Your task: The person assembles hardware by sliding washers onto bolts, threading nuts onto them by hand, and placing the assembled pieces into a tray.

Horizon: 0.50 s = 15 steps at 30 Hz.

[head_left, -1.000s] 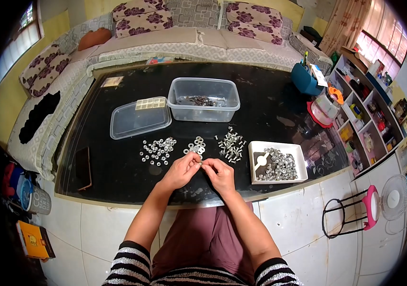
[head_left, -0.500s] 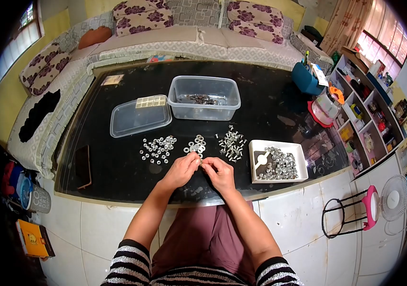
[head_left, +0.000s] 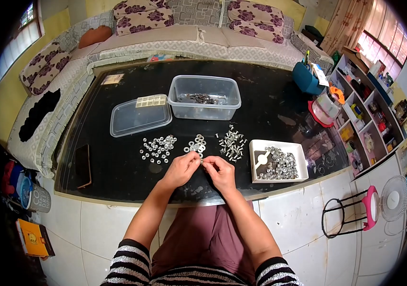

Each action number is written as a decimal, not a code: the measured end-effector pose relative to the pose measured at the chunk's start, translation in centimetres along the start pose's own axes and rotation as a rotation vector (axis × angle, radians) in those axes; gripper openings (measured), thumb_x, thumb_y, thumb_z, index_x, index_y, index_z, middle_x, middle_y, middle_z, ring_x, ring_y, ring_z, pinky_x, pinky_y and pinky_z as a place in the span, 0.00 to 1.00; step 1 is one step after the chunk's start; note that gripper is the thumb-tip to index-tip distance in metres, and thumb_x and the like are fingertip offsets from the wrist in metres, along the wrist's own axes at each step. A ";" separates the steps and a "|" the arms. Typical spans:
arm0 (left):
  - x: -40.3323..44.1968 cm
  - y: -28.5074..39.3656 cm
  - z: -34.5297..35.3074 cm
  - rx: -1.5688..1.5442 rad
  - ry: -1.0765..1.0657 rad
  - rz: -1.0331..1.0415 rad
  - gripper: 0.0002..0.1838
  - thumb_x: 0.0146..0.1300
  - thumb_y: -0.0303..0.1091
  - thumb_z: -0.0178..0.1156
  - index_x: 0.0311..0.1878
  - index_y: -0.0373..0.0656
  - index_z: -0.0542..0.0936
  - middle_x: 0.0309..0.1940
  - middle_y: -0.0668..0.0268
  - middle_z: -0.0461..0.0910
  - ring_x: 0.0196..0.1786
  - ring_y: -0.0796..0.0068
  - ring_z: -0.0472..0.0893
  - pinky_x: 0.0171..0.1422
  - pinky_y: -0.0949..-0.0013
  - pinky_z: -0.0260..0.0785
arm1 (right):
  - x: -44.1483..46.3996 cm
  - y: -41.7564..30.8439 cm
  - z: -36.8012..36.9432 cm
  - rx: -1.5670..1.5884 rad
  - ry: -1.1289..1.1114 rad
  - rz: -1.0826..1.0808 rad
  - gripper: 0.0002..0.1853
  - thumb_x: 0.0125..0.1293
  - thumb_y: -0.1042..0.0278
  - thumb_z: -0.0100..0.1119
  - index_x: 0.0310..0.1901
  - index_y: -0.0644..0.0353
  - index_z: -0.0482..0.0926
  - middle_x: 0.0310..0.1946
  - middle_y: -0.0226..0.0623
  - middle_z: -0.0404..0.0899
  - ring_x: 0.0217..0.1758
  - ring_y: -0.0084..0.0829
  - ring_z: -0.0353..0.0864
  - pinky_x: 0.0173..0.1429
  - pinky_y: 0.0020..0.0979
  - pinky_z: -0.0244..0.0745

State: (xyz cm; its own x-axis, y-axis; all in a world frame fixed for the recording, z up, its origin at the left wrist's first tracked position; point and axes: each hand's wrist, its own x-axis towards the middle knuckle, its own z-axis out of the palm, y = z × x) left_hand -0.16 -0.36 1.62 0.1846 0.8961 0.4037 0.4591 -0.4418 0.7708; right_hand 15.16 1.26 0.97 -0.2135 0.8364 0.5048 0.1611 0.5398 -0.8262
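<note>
My left hand [head_left: 183, 170] and my right hand [head_left: 220, 174] meet above the near part of the black table [head_left: 117, 176]. Thumb and fingers of both are pinched together on a small metal fastener [head_left: 201, 161], mostly hidden by the fingertips; I cannot tell its exact parts. Just beyond the fingertips lie flat washers [head_left: 199, 142]. To their left is a spread of nuts [head_left: 157, 148], and to their right a heap of short bolts [head_left: 232, 144]. A white open box [head_left: 278, 180] on the right holds many metal fasteners [head_left: 282, 164] and a pale strip.
Behind the piles stands a clear plastic tub [head_left: 203, 113] with dark small pieces inside. Its lid [head_left: 139, 119] lies flat at its left. A phone [head_left: 83, 166] rests near the left edge. A teal container [head_left: 307, 80] and a jug [head_left: 326, 107] stand far right.
Both hands stay in nearly the same place, still pinching the fastener. Only the fingertips have shifted slightly around it; the piles and containers look unchanged.
</note>
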 end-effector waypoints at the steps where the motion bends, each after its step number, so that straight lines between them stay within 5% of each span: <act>1: 0.0 0.6 -0.1 -0.050 0.015 -0.013 0.04 0.59 0.29 0.48 0.32 0.38 0.68 0.18 0.66 0.67 0.21 0.74 0.67 0.27 0.72 0.61 | 0.0 0.0 0.0 0.021 0.003 0.026 0.04 0.53 0.77 0.58 0.31 0.63 0.76 0.26 0.36 0.77 0.25 0.25 0.76 0.28 0.23 0.71; 15: 0.0 0.8 -0.2 -0.081 -0.005 -0.059 0.04 0.59 0.29 0.48 0.32 0.38 0.69 0.18 0.65 0.68 0.21 0.73 0.68 0.28 0.72 0.61 | 0.1 -0.1 0.0 -0.004 -0.009 0.038 0.04 0.53 0.76 0.58 0.31 0.64 0.76 0.26 0.35 0.77 0.25 0.24 0.76 0.29 0.23 0.71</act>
State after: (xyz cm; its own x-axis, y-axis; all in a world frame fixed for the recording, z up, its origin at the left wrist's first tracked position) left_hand 0.02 -0.70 2.29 0.1642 0.9206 0.3544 0.3977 -0.3905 0.8303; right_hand 15.10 1.25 1.09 -0.2157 0.8553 0.4711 0.1727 0.5082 -0.8437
